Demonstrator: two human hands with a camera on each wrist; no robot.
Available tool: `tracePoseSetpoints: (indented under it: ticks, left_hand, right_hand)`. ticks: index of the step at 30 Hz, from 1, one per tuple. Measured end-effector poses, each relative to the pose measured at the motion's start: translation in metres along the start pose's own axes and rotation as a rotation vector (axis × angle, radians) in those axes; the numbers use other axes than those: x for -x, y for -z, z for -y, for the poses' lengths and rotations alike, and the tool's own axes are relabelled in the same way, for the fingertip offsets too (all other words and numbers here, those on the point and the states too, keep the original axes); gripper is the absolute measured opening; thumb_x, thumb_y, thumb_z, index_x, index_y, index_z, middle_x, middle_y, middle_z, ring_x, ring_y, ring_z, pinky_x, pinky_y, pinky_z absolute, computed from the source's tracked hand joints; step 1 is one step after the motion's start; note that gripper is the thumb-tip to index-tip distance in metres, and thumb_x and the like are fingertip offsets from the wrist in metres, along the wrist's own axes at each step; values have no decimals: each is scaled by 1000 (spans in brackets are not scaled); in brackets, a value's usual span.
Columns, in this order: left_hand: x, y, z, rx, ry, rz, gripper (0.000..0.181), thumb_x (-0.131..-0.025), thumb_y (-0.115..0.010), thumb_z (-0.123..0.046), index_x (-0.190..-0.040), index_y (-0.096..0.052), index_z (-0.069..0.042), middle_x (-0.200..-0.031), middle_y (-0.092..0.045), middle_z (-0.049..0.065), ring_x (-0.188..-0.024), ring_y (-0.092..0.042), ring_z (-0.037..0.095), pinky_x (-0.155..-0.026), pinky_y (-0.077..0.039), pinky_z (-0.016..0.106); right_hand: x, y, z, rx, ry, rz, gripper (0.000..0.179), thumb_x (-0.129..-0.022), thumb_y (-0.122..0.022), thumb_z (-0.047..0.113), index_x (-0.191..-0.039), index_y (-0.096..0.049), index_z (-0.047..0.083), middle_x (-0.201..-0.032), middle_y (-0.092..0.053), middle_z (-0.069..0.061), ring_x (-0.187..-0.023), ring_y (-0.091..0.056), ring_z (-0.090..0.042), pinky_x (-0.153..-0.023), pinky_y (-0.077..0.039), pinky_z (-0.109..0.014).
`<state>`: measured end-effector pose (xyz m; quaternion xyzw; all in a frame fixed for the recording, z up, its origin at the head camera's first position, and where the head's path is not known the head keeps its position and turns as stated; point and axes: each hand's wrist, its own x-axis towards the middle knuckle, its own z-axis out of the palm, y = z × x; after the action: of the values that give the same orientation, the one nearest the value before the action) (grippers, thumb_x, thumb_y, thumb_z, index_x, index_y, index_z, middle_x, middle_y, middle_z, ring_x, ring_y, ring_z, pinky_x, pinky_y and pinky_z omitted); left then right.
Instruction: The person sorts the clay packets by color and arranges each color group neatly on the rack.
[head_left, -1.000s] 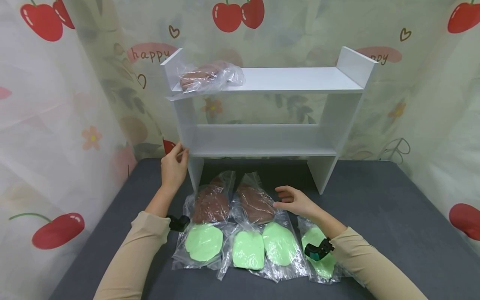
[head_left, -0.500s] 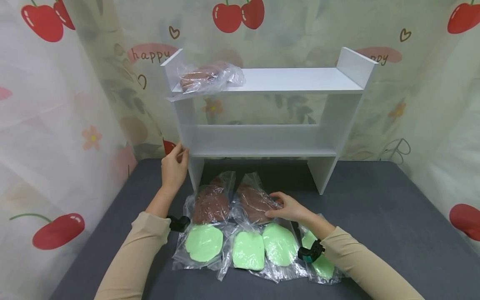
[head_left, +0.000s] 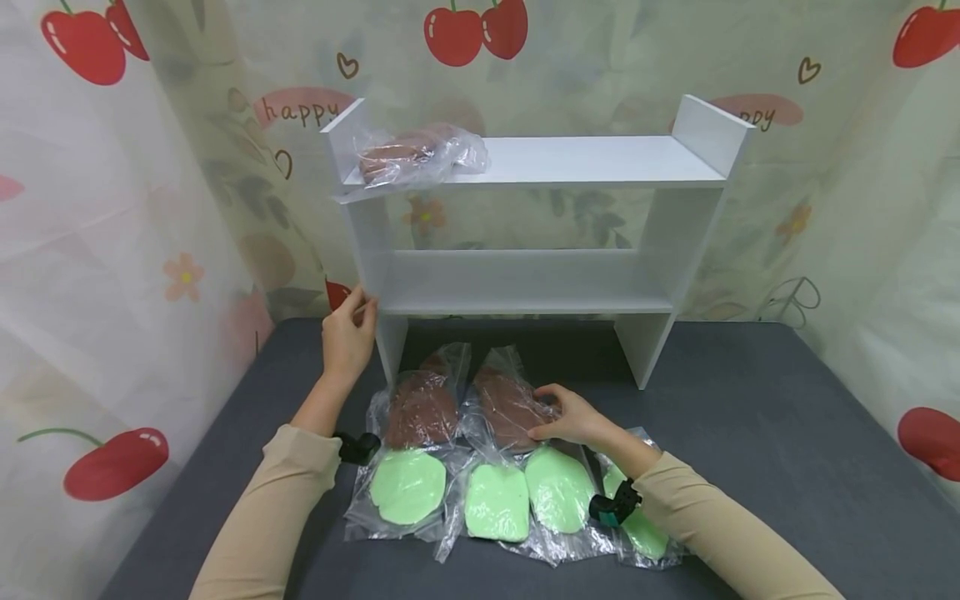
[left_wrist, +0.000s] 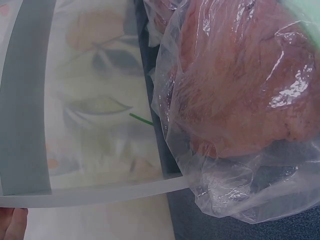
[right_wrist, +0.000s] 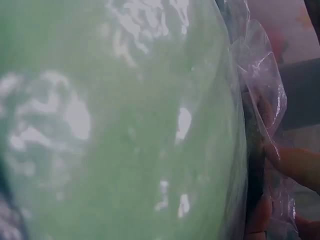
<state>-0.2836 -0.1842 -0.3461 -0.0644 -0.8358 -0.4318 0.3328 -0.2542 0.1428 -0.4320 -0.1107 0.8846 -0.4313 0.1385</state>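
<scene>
Left hand (head_left: 348, 346) has fingertips on the outer side of the shelf's left panel (head_left: 372, 242), firm hold or not can't tell; right hand (head_left: 573, 417) grasps the right edge of the right-hand bagged brown slab (head_left: 510, 408), thumb and bent fingers about it, slab lying on the dark table (head_left: 787, 467) near the foot of the white shelf unit (head_left: 525, 283). Work looks early: one bagged piece is up, brown, at the left end of the top board (head_left: 585, 158); six remain on the table, by my judgement yet to be shelved. Counts, big to small: one table, one shelf unit with two boards, three bagged brown pieces (the top-board bag (head_left: 408, 154), the left-hand bagged brown slab (head_left: 422, 407) and the grasped one), four bagged green slabs in a near row: far left (head_left: 408, 486), next (head_left: 497, 502), next (head_left: 558, 490), last (head_left: 647, 533) partly behind the right forearm. Top-board bag's contents, one slab or more, unclear. Two black wrist cameras (head_left: 358, 447), one per wrist.
</scene>
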Motion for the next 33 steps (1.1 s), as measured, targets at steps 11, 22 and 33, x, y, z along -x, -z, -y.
tracePoseSetpoints:
  ticks: [11,22,33]
  left_hand:
    - [1,0,0,4,0,-1,34,-95,-54,-13,-127,-57,-4,-111,-66,24,-99,-66,36,-78,-55,49]
    - [1,0,1,9,3,-3,35,-95,-53,-13,-129,-56,-5,-112,-66,24,-99,-66,36,-76,-55,50]
    - [1,0,2,-1,-13,-3,32,-95,-53,-13,-125,-59,-4,-110,-66,24,-98,-66,36,-76,-55,50]
  right_hand:
    - [-4,-4,1,-53,-18,5,66,-75,-78,11,-132,-46,6,-139,-40,-24,-89,-50,-23,-68,-43,-29]
    - [2,-3,4,-133,-5,27,59,-81,-72,13,-133,-47,6,-140,-38,-27,-81,-63,-19,-67,-55,-32]
    - [5,6,4,-265,26,63,57,-83,-70,9,-135,-46,4,-134,-43,-29,-67,-65,-11,-66,-58,-33]
